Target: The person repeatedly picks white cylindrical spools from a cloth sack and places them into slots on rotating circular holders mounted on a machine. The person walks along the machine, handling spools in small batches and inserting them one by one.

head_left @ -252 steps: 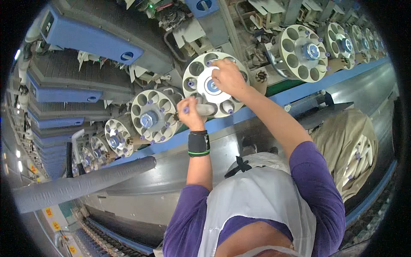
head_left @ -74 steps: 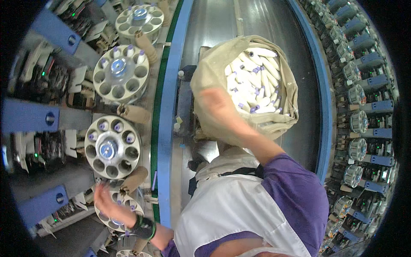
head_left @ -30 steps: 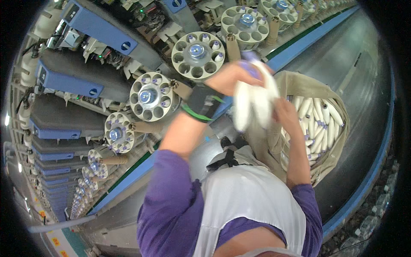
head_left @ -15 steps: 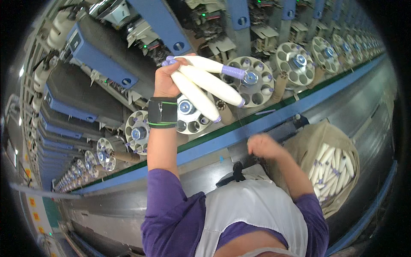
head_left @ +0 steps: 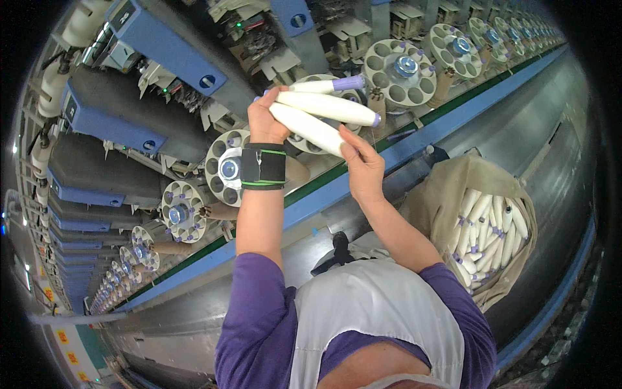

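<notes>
My left hand [head_left: 267,122], a black band around its wrist, is closed around the ends of three yarn bobbins, which fan out to the right. The lowest white bobbin [head_left: 303,124] has its far end between the thumb and fingers of my right hand [head_left: 364,167]. Above it lies a second full bobbin [head_left: 327,107] with a purple tip. The topmost bobbin [head_left: 315,86] is partly hidden and shows a long bare stretch of purple tube. Behind the bobbins is a round magazine, mostly covered by them.
A row of winding machines with round pocketed magazines [head_left: 400,72] runs along the far side; some pockets hold purple-tipped tubes. A blue rail [head_left: 414,148] edges the row. At my right stands a beige sack [head_left: 435,194] full of white bobbins [head_left: 495,236].
My right hand has risen from beside the sack and taken hold of the lowest bobbin's far end. My left hand still holds the three bobbins. The head view has shifted along the machines.
</notes>
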Demonstrator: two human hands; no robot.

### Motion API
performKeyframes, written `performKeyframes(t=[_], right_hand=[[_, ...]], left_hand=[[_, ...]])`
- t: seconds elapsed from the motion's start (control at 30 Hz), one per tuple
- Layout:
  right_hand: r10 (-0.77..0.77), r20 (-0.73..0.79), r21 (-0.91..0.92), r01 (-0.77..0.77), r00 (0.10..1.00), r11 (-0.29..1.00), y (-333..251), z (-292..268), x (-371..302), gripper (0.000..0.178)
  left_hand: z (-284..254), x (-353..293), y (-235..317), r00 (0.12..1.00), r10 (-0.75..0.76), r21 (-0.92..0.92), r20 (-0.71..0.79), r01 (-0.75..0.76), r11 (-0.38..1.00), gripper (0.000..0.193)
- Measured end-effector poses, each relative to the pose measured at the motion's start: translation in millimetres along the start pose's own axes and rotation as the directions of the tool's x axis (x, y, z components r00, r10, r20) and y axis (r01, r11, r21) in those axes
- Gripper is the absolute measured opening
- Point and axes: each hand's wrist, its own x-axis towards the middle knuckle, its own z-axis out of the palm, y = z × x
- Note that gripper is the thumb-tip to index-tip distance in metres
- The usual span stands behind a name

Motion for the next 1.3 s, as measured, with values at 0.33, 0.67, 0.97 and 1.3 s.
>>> performKeyframes(t=[0.33, 0.67, 0.97, 1.3], right_hand=[[0.220, 0.042, 0.399, -0.218, 0.975, 0.891, -93, -238, 34, 0.015], [-0.153, 0.120, -0.319, 0.184, 0.981, 0.930, 10, -123, 72, 0.013], [-0.107, -0.500, -0.704, -0.331, 0.860, 0.628, -90, -462, 76, 0.033], [0.579, 0.736, -0.671, 0.261, 0.351, 0.694, 31, 8, 79, 0.041]], left_hand=[[3, -28, 3, 0.999, 0.038, 0.096, 0.010, -0.039, 0.995, 0.017], [34, -49, -47, 0.995, -0.062, 0.269, 0.080, 0.038, 0.962, 0.015], [-59, -103, 66, 0.984, 0.162, 0.317, 0.077, -0.178, 0.931, 0.013], [-124, -85, 70, 0.976, 0.195, -0.214, 0.101, -0.170, 0.962, 0.020]])
